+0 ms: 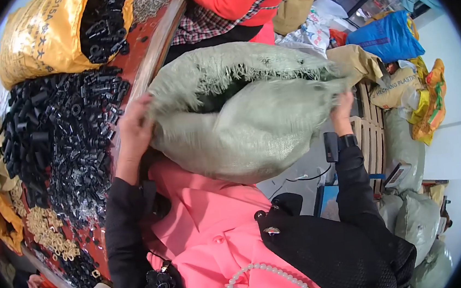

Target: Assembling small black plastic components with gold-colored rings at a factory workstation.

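Note:
A large pale green woven sack (265, 132) is held up in front of my body, its frayed mouth gaping toward the far side. The inside is dark and I cannot make out its contents. My left hand (136, 123) is closed on the sack's left end, its fingers partly blurred. At the opposite end my right hand (343, 111) grips the edge near the mouth, with several fingers hidden behind the fabric. The sack's surface is smeared by motion.
To the left, a red table (148, 47) bears heaps of black plastic parts (79, 135), beige rings (51, 231) and a yellow sack (40, 37) of black pieces. A person in red (229, 1) sits beyond. Wooden pallets (364, 138) and filled sacks (420, 218) stand right.

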Demonstrator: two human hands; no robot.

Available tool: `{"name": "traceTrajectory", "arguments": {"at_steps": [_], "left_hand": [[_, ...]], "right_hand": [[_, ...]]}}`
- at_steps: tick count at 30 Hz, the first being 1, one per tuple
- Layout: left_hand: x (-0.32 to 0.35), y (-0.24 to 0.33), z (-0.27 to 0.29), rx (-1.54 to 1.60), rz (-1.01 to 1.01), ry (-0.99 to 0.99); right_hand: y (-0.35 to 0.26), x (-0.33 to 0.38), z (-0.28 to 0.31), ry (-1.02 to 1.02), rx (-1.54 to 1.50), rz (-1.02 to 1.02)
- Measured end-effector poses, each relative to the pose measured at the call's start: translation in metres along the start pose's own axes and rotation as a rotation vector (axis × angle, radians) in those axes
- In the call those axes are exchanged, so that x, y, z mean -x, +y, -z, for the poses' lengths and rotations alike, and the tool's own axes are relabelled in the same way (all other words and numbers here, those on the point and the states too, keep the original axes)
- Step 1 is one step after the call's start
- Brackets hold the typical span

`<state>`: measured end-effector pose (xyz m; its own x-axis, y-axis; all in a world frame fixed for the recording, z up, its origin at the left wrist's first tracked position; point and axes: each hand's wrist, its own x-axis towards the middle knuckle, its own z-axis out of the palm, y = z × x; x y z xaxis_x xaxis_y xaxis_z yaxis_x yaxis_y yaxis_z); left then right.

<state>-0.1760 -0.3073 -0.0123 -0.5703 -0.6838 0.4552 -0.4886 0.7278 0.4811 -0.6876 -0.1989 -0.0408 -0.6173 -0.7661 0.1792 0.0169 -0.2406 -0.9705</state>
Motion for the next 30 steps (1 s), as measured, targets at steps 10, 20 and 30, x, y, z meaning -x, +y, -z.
{"name": "traceTrajectory", "arguments": {"at_steps": [10, 20, 30], "left_hand": [[-0.035, 0.036, -0.007, 0.81, 0.367, 0.429], [0.003, 0.039, 0.003, 0.664, 0.615, 0.451], [0.182, 0.108, 0.043, 0.534, 0.634, 0.476]], "right_hand": [[0.0, 0.016, 0.005, 0.194, -0.15, -0.05], [-0.02, -0.006, 0.027, 0.332, -0.054, -0.178], [-0.141, -0.048, -0.049, -0.389, -0.232, 0.323]]}}
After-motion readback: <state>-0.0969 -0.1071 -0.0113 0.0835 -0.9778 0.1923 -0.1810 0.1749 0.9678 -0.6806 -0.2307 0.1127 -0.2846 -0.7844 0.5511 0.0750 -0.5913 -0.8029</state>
